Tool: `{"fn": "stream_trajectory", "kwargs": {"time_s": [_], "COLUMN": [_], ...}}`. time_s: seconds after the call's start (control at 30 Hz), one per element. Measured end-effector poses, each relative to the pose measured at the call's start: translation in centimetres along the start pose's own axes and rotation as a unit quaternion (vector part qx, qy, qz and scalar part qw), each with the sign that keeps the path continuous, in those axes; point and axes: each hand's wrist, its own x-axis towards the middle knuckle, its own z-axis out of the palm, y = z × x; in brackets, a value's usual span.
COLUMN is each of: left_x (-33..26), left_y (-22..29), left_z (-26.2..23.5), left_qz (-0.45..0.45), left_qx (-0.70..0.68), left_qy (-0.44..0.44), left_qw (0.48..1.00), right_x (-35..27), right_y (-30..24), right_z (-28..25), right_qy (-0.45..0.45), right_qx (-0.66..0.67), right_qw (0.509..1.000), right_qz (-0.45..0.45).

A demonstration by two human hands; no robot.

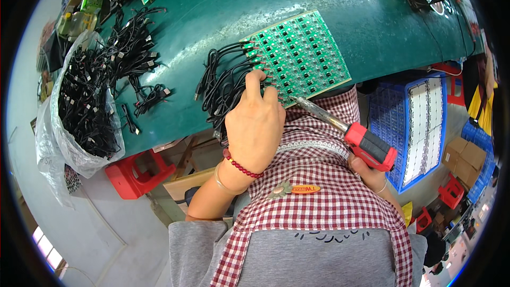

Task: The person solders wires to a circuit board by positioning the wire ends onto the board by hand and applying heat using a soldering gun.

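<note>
The left hand reaches to the lower left edge of a green circuit-board panel, which lies flat on the worktop at one o'clock from that grip. Its fingers bend inward over the wire ends; I cannot tell whether they pinch one. The right hand has its grip closed around the handle of a soldering iron, with the panel at eleven o'clock from it. The iron's tip points to ten o'clock, over the panel's lower edge; contact is unclear.

The panel is thin, rigid and rectangular, with repeating rows of small black and pale components. Black rubbery USB cables loop at eleven o'clock from the left hand, their thin ends meeting the panel's edge. The iron has a slim metal barrel and a chunky red-and-black plastic handle. The worktop is glossy dark green. At nine o'clock, a crinkled, translucent plastic bag bulges with tangled black cables.
</note>
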Motion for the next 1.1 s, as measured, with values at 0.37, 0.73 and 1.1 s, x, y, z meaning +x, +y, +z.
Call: {"fn": "stream_trajectory", "kwargs": {"time_s": [0.37, 0.73, 1.1], "left_x": [-0.1, -0.2, -0.1], "left_y": [-0.2, -0.3, 0.0], "left_z": [0.0, -0.1, -0.3], "left_qz": [0.008, 0.02, 0.026], "left_qx": [0.0, -0.01, 0.028], "left_qy": [0.007, -0.005, -0.033], "left_qw": [1.0, 1.0, 0.999], "right_x": [-0.7, -1.0, -0.2], "right_y": [1.3, 0.7, 0.6], "right_z": [-0.8, -0.5, -0.4], "right_qy": [-0.008, -0.013, -0.04], "right_qx": [0.022, 0.032, -0.026], "right_qw": [1.0, 0.998, 0.999], "right_qz": [0.011, 0.044, -0.022]}}
